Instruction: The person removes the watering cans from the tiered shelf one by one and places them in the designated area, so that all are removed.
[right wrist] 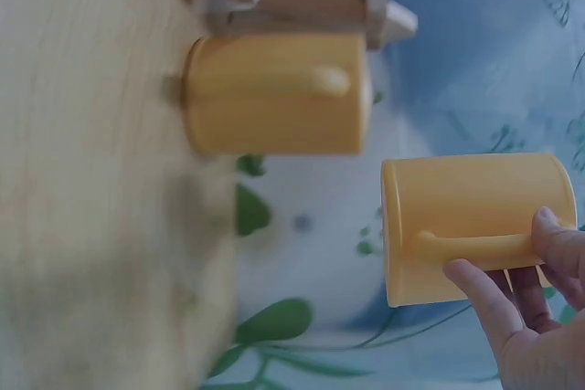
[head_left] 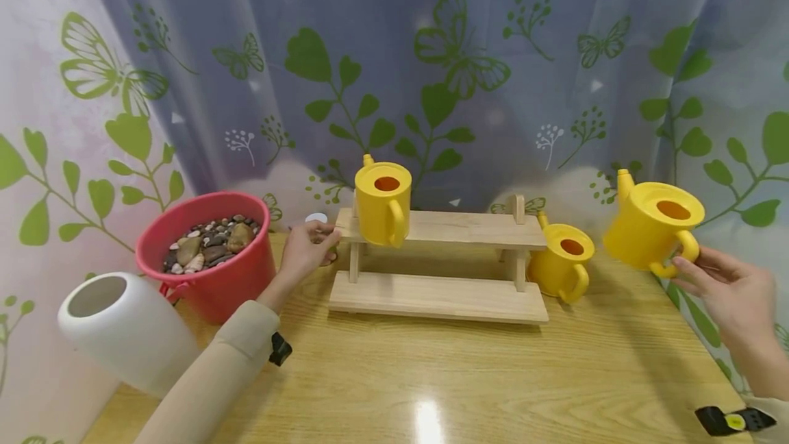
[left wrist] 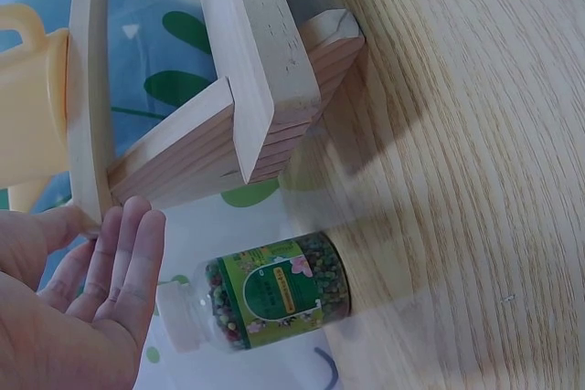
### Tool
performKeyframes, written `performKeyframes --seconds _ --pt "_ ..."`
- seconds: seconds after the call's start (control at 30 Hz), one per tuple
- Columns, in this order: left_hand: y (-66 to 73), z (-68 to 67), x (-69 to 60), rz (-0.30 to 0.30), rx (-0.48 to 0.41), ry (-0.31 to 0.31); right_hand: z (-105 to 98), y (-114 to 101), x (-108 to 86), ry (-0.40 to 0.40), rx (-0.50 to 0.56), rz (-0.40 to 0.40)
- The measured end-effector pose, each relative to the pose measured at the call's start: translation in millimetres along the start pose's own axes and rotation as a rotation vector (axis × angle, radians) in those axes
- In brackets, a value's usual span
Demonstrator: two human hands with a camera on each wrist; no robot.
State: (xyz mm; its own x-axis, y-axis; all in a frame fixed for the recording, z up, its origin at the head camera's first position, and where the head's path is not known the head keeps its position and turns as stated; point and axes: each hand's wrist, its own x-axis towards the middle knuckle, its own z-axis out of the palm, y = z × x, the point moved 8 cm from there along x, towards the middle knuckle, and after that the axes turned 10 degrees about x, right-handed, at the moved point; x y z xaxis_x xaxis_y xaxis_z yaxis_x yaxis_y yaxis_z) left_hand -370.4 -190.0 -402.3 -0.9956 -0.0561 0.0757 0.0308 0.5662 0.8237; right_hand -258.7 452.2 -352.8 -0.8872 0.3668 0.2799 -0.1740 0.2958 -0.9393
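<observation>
My right hand (head_left: pixel 733 290) grips a yellow watering can (head_left: pixel 647 228) by its handle, holding it up in the air at the far right, slightly tilted. At the left end of a two-tier wooden shelf (head_left: pixel 437 297), my left hand (head_left: pixel 303 252) pinches the edge of the upper board between thumb and fingers. On that upper board, near its left end, sits a second yellow watering can (head_left: pixel 372 211). A third yellow watering can (head_left: pixel 548 269) stands on the table just right of the shelf; the right wrist view shows it blurred.
A pink bucket (head_left: pixel 206 259) of pebbles and a white vase (head_left: pixel 132 334) are at the left. Behind my left hand stands a white-capped jar (left wrist: pixel 274 291) of coloured granules. A patterned curtain (head_left: pixel 382 53) hangs behind the wooden table (head_left: pixel 493 382).
</observation>
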Motion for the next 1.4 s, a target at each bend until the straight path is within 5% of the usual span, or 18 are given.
performKeyframes --seconds 0.3,0.6,0.9,1.17,1.4 --pt "0.0 1.1 -0.3 -0.003 0.010 0.000 -11 58 1.8 -0.041 -0.014 0.112" --pt "0.2 1.4 -1.1 -0.013 0.011 -0.003 4 95 -2.0 -0.128 0.340 0.249" --pt "-0.3 0.3 -1.8 -0.013 0.006 -0.003 15 116 -0.4 -0.146 0.349 0.272" --pt "1.1 0.1 -2.8 -0.015 -0.001 0.000 21 120 5.0 -0.125 0.234 0.246" --pt "0.3 -0.4 -1.3 -0.015 -0.002 0.004 25 125 9.3 -0.136 0.314 0.266"
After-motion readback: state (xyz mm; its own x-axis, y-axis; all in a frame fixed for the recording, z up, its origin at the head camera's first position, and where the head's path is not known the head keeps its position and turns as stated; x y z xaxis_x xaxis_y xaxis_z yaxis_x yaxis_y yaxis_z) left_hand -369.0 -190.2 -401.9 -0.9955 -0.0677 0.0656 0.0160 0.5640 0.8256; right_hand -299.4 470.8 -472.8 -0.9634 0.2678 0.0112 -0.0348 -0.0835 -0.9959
